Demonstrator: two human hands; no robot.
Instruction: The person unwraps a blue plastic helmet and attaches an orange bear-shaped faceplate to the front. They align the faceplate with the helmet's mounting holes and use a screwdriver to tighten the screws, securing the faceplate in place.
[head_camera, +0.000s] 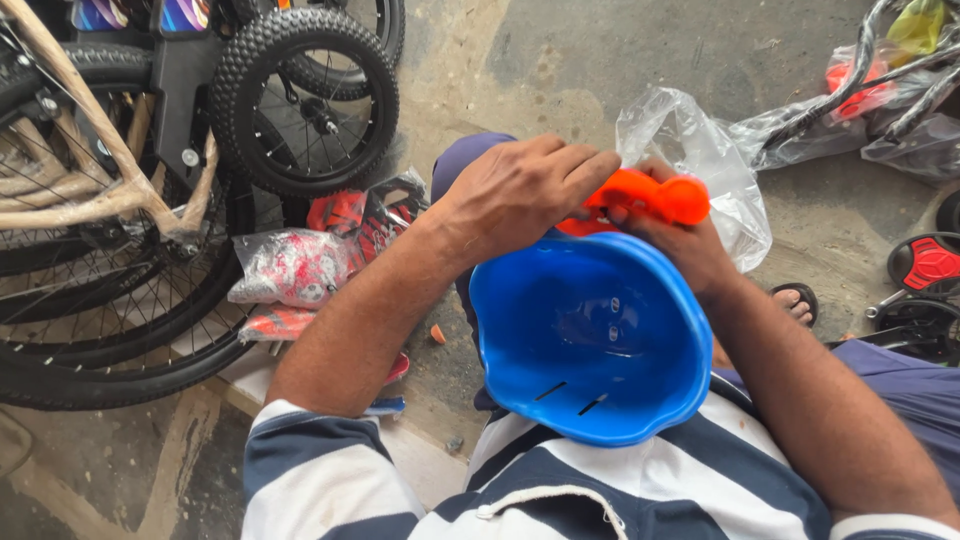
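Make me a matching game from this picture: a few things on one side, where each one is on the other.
Things:
1. blue shell
2. orange part
3. small wheel
4. clear bag

Places:
A. behind the hands, on the floor
B. top left, by the bicycles
C. in the person's lap
D. gripped in both hands, left hand and right hand

Pairs: 1-C, 2-D, 3-B, 4-A

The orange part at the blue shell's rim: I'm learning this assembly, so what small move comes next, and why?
Probably press the orange part down onto the blue shell. Both hands, left and right, grip it at the shell's far rim, apparently not fully seated.
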